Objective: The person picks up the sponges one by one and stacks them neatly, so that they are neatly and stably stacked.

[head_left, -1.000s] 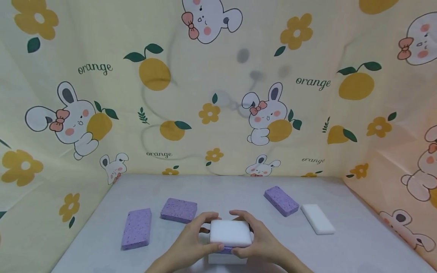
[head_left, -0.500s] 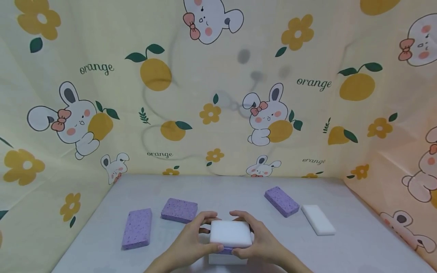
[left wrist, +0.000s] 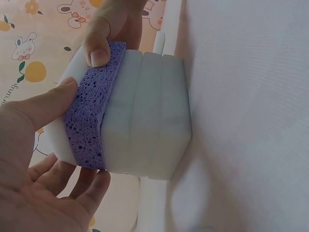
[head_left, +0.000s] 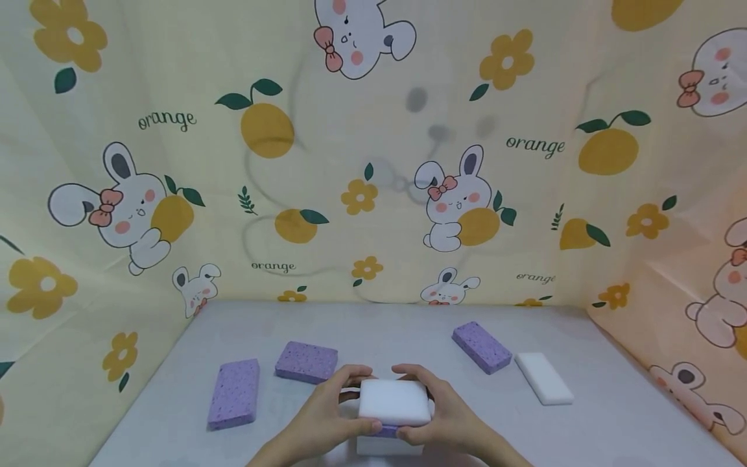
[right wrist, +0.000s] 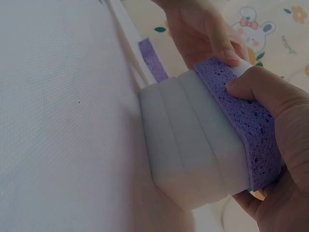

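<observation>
A stack of sponges stands on the table between my hands. Three white sponges (left wrist: 147,113) lie at its base, with a pitted purple sponge (right wrist: 246,125) over them and another white sponge (head_left: 394,402) on top. My left hand (head_left: 327,412) grips the upper two layers from the left, thumb on the near side and fingers around the far side. From the right, my right hand (head_left: 448,412) holds the same layers, its thumb (right wrist: 241,88) pressing on the purple sponge's edge. In the head view, the hands and top sponge hide most of the lower stack.
Two purple sponges lie to the left, one nearer (head_left: 233,394) and one farther back (head_left: 306,361). Back right are a purple sponge (head_left: 481,347) and a flat white sponge (head_left: 544,378). A printed cloth (head_left: 373,130) walls the grey-white table (head_left: 385,324) at the back and sides.
The head view has shifted very slightly. Both hands keep the same grip on the top of the stack, and the loose sponges have not moved.
</observation>
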### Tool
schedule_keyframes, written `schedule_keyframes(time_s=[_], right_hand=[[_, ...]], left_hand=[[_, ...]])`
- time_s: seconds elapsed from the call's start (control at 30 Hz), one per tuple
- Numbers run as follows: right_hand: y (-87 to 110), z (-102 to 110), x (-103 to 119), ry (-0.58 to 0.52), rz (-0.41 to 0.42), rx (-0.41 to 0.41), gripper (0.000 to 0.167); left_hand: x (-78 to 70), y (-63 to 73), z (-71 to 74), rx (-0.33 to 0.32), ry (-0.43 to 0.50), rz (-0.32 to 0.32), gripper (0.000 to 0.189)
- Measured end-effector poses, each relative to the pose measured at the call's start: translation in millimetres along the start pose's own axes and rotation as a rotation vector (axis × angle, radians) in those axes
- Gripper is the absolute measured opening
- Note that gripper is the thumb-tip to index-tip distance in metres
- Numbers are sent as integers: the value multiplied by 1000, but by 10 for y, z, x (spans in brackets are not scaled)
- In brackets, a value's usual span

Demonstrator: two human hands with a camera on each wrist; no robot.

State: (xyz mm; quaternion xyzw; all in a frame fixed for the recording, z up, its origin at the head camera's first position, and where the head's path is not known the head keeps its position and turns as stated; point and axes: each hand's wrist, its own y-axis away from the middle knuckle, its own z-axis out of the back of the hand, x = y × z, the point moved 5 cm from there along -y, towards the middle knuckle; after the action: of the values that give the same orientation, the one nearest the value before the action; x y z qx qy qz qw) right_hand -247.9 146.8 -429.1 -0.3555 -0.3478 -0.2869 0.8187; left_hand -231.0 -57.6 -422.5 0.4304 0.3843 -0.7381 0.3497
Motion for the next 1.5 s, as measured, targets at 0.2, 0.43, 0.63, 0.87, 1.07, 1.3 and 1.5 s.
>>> schedule_keyframes(time_s=[0.2,0.43,0.63,0.87,1.07,1.3,1.5], right_hand=[[-8,-5,-18,-5,-30,-3,78],[-14,-10,-27,-2,-48,-3,77],[-25,-17,-25,0,-38,-2,76],[-26,-26,-30,-15,-35,0,76],[-25,-24,-29,-14,-46,6,74],[52,2,2,0,-105,33,75],[313,338,70,112,12,-117,67]], left_hand=[[35,-6,4,2,1,1,66],[47,-12,13,6,12,5,66],[60,-12,19,9,28,10,65],[80,-17,28,21,57,18,63],[91,-26,30,22,66,32,64],[86,-21,31,10,74,29,64],[80,1,8,5,99,29,65]])
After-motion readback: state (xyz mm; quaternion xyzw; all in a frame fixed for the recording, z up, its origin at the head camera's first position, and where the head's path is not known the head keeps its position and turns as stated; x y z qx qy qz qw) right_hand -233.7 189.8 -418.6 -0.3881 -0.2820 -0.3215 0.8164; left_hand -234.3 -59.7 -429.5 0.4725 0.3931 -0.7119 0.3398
